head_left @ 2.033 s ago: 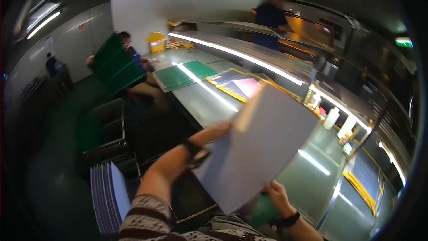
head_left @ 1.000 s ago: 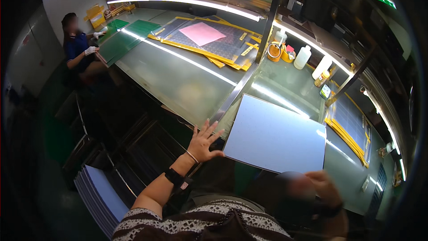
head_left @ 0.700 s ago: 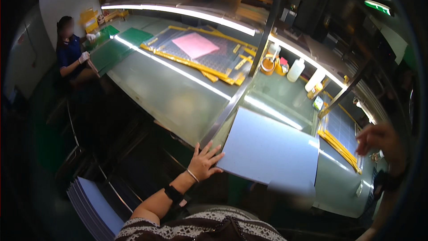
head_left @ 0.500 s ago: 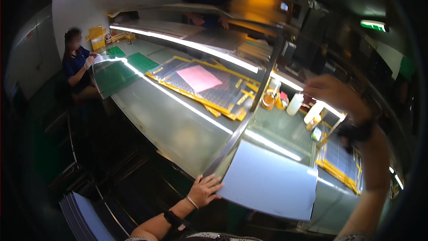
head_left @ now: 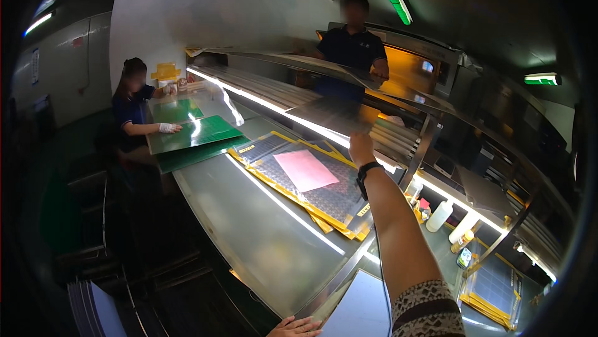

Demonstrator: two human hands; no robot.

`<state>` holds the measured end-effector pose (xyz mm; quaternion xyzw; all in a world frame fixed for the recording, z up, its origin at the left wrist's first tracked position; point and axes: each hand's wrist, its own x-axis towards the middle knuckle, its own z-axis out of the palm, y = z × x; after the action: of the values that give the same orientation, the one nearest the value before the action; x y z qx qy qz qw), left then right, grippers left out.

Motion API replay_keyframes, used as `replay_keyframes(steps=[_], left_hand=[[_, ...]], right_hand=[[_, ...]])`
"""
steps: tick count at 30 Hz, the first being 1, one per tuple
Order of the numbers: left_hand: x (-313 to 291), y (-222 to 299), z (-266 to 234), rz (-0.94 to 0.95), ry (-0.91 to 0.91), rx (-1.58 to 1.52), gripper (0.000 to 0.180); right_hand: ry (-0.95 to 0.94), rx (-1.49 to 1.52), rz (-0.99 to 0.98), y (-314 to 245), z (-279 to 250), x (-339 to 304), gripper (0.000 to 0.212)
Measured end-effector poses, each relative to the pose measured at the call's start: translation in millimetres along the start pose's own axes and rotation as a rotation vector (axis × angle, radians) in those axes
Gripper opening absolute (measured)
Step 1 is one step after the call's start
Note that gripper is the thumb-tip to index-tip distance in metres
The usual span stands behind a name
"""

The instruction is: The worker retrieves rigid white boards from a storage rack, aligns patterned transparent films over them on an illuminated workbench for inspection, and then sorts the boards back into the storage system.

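My right arm stretches forward over the bench, and my right hand (head_left: 361, 149) is closed in front of the lit shelf edge. Whatever its fingers hold, if anything, is hidden; a blurred dark sheet (head_left: 339, 116) shows just beyond it. Low in the picture, my left hand (head_left: 296, 326) lies with fingers stretched out beside the near left corner of a light blue board (head_left: 356, 312). My right sleeve covers part of this board, and the lower edge cuts it off.
A pink sheet (head_left: 305, 170) lies on yellow-taped dark frames (head_left: 258, 169). White bottles (head_left: 440, 215) stand under the right shelf. One co-worker (head_left: 134, 109) in a white glove touches green panels (head_left: 205, 134); another person (head_left: 354, 50) stands behind the shelf (head_left: 274, 60).
My right hand has swung left and forward from above the bottles to the shelf. The view has shifted, so the blue board and my left hand sit lower. The left co-worker has lowered a hand to the panels.
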<state>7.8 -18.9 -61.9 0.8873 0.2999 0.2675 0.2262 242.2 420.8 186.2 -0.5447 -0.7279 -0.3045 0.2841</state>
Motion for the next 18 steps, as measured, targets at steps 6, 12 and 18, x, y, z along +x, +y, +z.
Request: replay_keyframes(steps=[6,12,18], left_hand=[[-12,-36,0,-0.018,0.001,-0.424,0.041],[29,-78,-161,-0.341,0.663,-1.962,0.079],[33,-75,-213,-0.166,0.325,-2.123,0.076]], right_hand=[[0.011,-0.212,-0.384,-35,-47,-31,0.006],[0.083,0.035,-0.579,-41,-208,-150,0.022],[-0.076,0.267,-0.618,-73,-265,-246,0.020]])
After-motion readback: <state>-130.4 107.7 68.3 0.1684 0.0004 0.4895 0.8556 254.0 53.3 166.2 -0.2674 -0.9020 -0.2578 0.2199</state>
